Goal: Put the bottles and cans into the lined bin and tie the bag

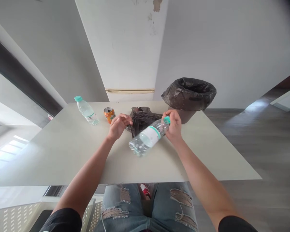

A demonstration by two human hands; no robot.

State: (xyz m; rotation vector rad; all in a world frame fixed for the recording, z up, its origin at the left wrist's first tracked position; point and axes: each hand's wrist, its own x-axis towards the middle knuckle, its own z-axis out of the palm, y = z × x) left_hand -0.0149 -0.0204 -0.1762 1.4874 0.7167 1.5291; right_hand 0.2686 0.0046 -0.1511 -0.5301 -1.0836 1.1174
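Observation:
My right hand [174, 126] is closed around the neck of a clear plastic bottle [149, 136] with a green cap and a white label. The bottle tilts, its base pointing down to the left, in front of a crumpled black plastic bag [145, 116]. At the bag's left edge my left hand [120, 125] has its fingers curled and pinching the thin plastic. Just beyond that hand an orange drink can [109, 114] stands upright. Farther left is a second clear bottle [87, 111] with a green cap, standing on the table.
A bin [187, 96] lined with a black bag stands at the table's back right. The pale table [62, 158] ends close to my lap. Behind it rises a white fridge [129, 58]. Light plastic baskets [16, 217] are at the lower left.

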